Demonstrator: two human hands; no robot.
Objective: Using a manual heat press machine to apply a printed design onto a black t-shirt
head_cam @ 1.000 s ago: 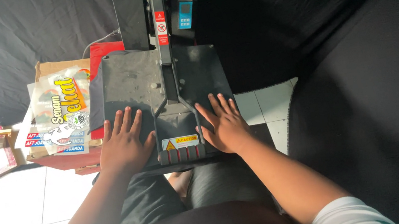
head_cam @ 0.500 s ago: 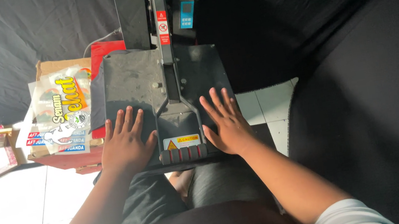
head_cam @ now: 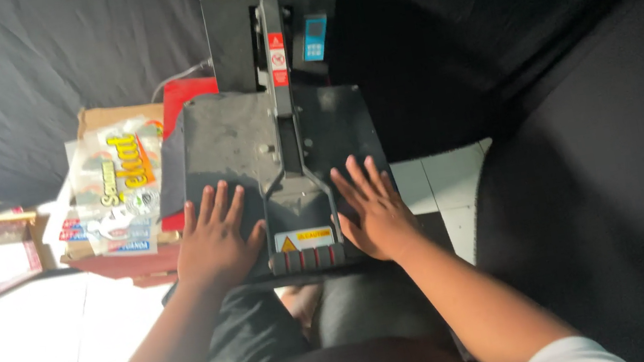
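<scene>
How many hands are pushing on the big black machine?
2. The left hand lies flat on the press plate, left of the handle; the right hand lies flat to its right.

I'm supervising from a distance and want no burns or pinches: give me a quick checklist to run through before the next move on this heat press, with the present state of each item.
1. Left hand flat on the upper plate, fingers spread: ok.
2. Right hand flat on the plate, on the other side of the centre arm: ok.
3. Both hands clear of the ribbed handle, which sits untouched between them: ok.
4. Plate closed fully down: cannot tell, the gap underneath is hidden.
5. Plate temperature safe for bare palms: cannot tell; the blue control panel is too small to judge.
6. Printed sheets on the cardboard box lie beside the press: ok.
</scene>
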